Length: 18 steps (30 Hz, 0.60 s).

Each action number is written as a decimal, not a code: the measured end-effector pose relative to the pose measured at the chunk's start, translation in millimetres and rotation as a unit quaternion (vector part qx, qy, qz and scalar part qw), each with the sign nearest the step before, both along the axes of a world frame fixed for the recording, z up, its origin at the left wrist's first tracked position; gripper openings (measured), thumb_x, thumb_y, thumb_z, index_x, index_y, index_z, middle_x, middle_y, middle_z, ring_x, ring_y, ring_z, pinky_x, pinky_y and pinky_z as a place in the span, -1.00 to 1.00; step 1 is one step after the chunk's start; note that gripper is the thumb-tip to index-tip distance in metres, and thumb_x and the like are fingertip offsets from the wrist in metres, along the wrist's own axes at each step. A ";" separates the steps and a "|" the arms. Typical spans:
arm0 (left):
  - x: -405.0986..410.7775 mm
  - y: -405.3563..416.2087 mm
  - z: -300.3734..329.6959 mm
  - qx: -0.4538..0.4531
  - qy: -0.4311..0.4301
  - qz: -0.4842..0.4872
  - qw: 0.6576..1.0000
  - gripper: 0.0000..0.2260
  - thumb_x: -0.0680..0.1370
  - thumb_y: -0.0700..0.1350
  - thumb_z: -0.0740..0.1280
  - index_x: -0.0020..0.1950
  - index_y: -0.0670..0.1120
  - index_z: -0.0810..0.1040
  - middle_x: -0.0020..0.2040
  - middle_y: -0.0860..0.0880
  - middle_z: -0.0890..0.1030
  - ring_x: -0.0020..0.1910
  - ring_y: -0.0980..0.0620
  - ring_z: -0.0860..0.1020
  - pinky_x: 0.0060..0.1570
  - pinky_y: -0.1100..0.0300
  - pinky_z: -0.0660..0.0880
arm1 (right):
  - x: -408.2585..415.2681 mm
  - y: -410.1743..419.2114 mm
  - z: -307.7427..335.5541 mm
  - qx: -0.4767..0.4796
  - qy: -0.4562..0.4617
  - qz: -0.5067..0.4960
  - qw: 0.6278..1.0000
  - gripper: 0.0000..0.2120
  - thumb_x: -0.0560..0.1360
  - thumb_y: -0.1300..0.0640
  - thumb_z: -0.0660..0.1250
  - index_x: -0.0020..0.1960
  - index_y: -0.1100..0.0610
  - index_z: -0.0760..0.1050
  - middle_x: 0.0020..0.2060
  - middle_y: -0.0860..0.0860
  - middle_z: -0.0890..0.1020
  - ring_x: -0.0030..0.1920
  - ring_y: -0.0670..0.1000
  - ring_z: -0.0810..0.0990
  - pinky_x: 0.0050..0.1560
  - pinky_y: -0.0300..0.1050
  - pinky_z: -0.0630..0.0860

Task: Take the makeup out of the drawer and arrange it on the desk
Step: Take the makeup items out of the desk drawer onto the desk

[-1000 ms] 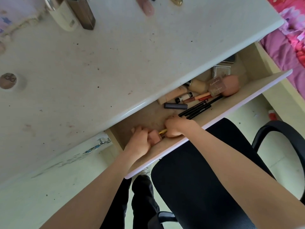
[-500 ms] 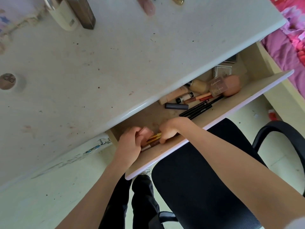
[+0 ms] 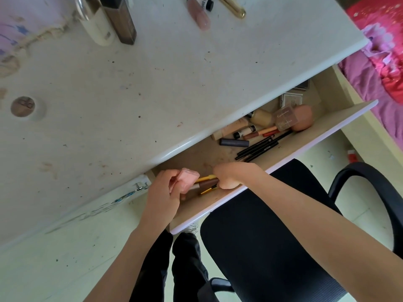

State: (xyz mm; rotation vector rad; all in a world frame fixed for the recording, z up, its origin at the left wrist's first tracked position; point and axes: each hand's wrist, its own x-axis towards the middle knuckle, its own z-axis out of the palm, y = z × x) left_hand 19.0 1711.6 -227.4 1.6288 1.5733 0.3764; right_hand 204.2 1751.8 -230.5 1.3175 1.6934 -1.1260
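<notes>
The left hand (image 3: 162, 198) is gripping a pink compact (image 3: 187, 180), while the right hand (image 3: 229, 176) is curling round slim gold pencils (image 3: 207, 177) in the drawer (image 3: 283, 159). A few bottles (image 3: 102, 25) are already standing on the desk (image 3: 174, 83); most of the makeup (image 3: 261, 131), I'd judge, is still waiting inside.

Your left hand (image 3: 162, 194) is raised with fingers curled in a grip, your right hand (image 3: 232, 174) fisted lower, forearms converging from below.

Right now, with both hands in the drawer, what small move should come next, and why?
Probably lift both hands up to the desk. The left hand already holds a pink case, and the right hand grips the pencils, so each grip seems full, while the drawer still holds more makeup.
</notes>
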 end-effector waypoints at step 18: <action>-10.2 5.5 11.7 -0.001 -0.026 0.027 0.999 -0.82 0.53 -0.26 0.28 0.11 -0.13 0.51 -0.10 0.06 0.51 -0.18 0.29 0.45 -0.22 0.61 0.30 | -11.6 9.1 10.7 -0.051 -0.050 -0.012 0.997 -0.60 0.59 0.23 0.08 0.41 0.27 0.23 0.19 0.14 0.45 0.06 0.11 0.46 0.01 -0.10 0.42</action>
